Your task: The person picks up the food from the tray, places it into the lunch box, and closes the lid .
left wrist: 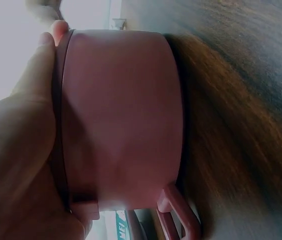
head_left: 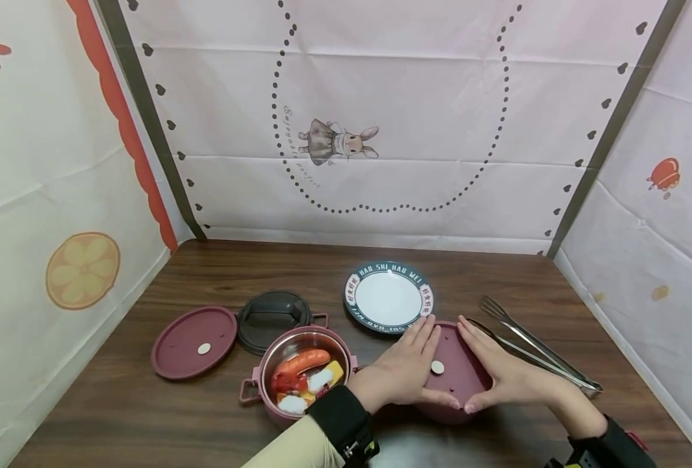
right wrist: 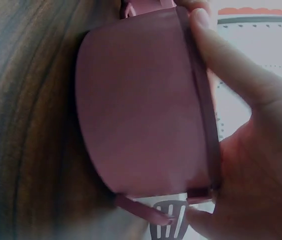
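Note:
A plum-coloured lid (head_left: 459, 364) with a white round knob sits on a pot (left wrist: 123, 120) of the same colour. My left hand (head_left: 401, 374) lies on the lid's left side, its fingers straight and angled toward the back. On the right side, my right hand (head_left: 509, 380) rests in the same way, with the thumbs close together near the front rim. The wrist views show both hands against the lid's edge. Left of them stands a pink two-handled pot (head_left: 307, 338) holding a toy sausage (head_left: 307, 361) and other red, yellow and white pieces.
Behind the pots lies a plate (head_left: 354, 309) with a lettered teal rim. A black lid (head_left: 272, 318) and a second plum lid (head_left: 193, 344) are at the left. Metal tongs (head_left: 547, 357) lie at the right, near the patterned cloth wall (head_left: 644, 273).

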